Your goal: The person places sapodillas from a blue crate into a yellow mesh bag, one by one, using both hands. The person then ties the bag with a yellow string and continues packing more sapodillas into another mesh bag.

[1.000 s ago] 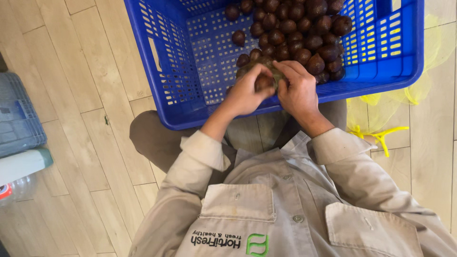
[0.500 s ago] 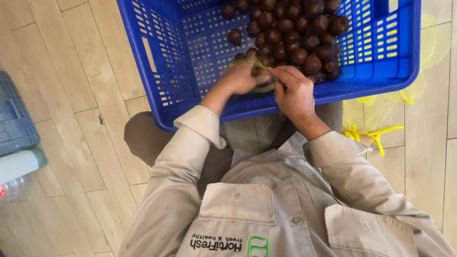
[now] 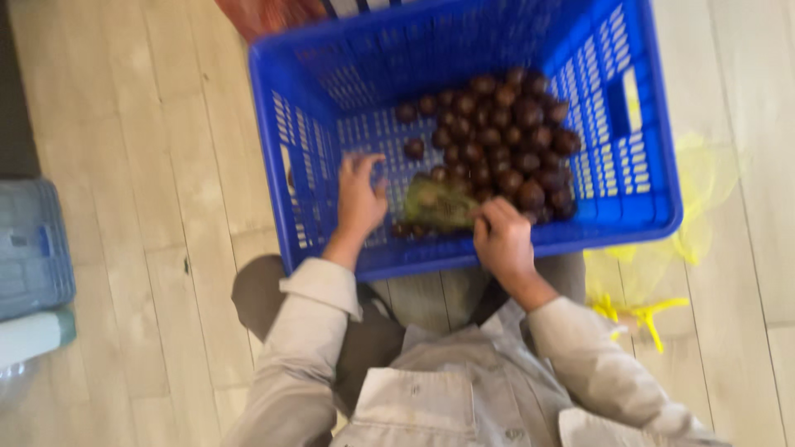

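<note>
Blue plastic crate point(image 3: 646, 207) on pale wood-plank floor point(image 3: 149, 207), near edge close against seated person's knees. Heap of dark round fruit point(image 3: 505, 141) banked in far right part of crate; a few loose pieces nearer the middle. Left half of crate floor mostly bare.

Left hand point(image 3: 360, 199): open, fingers spread, palm down over perforated crate floor inside near-left area. Nothing held. Contact with crate floor likely, not confirmed owing to motion blur.

Right hand point(image 3: 501, 236): at near rim, fingers curled onto edge of a greenish-yellow net bag point(image 3: 439, 203) lying on crate floor between the two hands. Pinch grip judged probable; exact closure blurred.

Change against half a second earlier: both hands then together on one bundle at near rim; now parted, left hand released and moved off to the left, bag left lying flat with only right hand on it. Camera also shifted, crate now further right in view. Reading: two-handed handling of the bag interrupted; bag appears slack, contents not discernible.

Surroundings: yellow mesh netting with yellow ties point(image 3: 646, 310) on floor at right, beyond crate corner. Grey-blue lidded container point(image 3: 33, 248) at left edge, a pale green-capped object point(image 3: 33, 335) below it. Beige work-shirt sleeves in foreground.
</note>
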`<state>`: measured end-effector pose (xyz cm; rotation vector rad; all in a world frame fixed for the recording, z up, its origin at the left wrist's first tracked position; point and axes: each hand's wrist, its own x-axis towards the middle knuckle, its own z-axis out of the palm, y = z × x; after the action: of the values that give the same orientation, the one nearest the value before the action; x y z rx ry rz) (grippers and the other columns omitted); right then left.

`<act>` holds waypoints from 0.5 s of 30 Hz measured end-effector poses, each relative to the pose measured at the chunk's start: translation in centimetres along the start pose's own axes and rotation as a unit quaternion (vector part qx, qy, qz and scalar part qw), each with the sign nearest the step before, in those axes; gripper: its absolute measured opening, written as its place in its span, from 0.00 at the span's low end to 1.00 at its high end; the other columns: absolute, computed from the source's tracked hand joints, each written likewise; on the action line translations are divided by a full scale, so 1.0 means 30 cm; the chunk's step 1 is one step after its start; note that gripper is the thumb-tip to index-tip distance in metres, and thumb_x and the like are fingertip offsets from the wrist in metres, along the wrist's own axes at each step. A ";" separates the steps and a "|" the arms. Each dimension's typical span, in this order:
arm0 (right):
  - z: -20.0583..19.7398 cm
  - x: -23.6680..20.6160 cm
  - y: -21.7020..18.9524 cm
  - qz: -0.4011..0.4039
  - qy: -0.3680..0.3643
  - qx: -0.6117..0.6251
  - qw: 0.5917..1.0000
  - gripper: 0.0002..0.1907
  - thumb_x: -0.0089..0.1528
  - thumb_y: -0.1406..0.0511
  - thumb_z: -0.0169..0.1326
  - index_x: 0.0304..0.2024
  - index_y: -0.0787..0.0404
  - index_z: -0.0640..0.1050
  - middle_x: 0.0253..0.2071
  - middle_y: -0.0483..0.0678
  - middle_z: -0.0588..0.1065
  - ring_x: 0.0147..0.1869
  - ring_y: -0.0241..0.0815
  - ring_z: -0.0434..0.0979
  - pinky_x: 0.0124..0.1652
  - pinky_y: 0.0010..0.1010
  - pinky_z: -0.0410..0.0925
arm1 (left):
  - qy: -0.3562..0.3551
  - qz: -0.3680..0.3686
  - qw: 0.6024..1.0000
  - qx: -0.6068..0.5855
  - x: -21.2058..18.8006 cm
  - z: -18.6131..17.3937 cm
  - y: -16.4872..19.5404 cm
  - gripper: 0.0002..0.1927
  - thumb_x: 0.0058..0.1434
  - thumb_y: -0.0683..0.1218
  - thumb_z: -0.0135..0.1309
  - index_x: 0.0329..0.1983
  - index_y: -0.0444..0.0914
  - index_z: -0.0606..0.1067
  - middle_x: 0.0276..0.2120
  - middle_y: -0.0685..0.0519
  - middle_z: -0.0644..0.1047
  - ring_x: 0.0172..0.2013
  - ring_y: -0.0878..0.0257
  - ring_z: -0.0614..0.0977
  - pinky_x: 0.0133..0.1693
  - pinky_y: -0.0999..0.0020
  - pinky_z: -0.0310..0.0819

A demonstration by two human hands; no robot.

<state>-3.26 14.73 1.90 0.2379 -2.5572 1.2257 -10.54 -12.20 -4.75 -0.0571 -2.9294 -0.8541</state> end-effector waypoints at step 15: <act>-0.012 0.027 0.010 -0.034 -0.003 0.055 0.998 0.06 0.56 0.76 0.54 0.33 0.64 0.80 0.34 0.54 0.77 0.38 0.56 0.80 0.38 0.39 0.73 | -0.378 0.224 0.898 0.011 0.049 0.288 0.291 0.17 0.58 0.46 0.50 0.51 0.47 0.78 0.45 0.44 0.82 0.47 0.43 0.82 0.47 0.47 0.76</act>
<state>-4.03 15.18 2.16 0.3510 -2.4678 1.3436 -12.13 -0.16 -7.20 -1.2795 -3.3295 -0.8469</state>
